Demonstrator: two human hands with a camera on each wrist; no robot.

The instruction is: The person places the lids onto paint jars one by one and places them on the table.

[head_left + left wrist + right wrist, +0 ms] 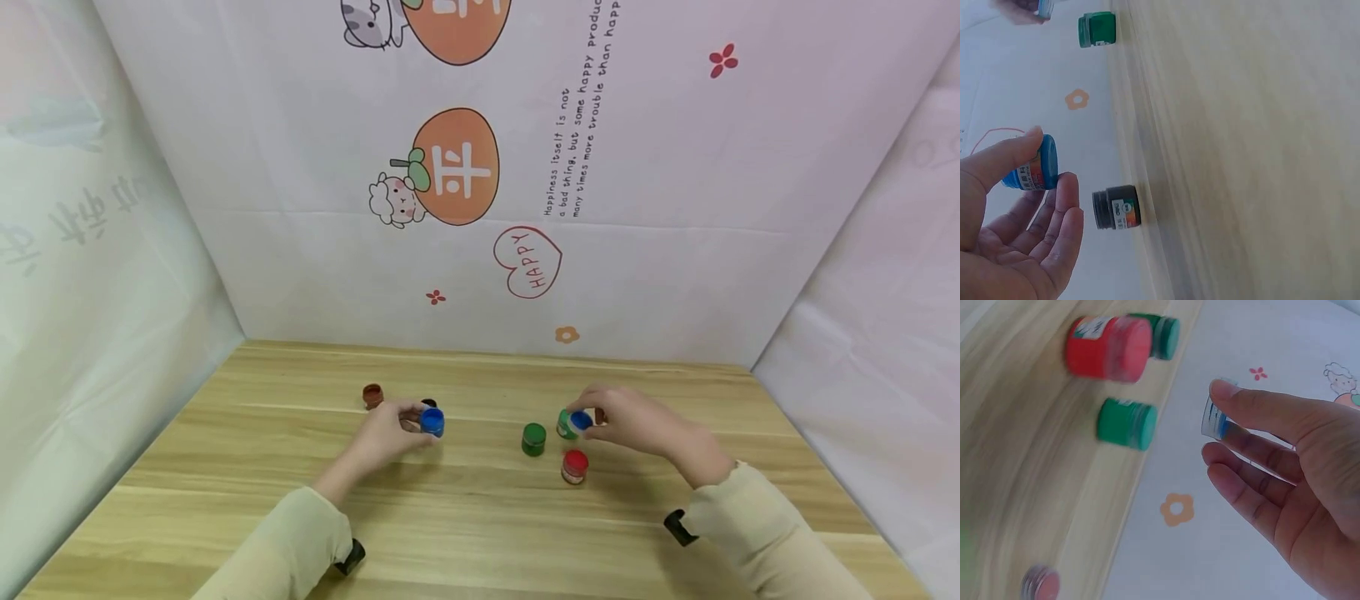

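My left hand [386, 433] pinches a small blue paint jar [432, 422] between thumb and fingers. It is held above the table, with a blue round top facing up in the head view. A black paint jar [1116, 207] stands close behind this hand, mostly hidden in the head view. My right hand [630, 421] pinches a clear lid [1215, 417] with blue on its inner side. Beneath and beside it stand a light green jar [566, 424], a darker green jar [534, 439] and a red jar [575, 467].
A brown jar [372, 396] stands beyond my left hand on the wooden table [465, 533]. Another small reddish-brown-topped jar [1041, 584] shows at the lower edge of the right wrist view. A white printed sheet [637, 275] rises behind the table, with white cloth on both sides.
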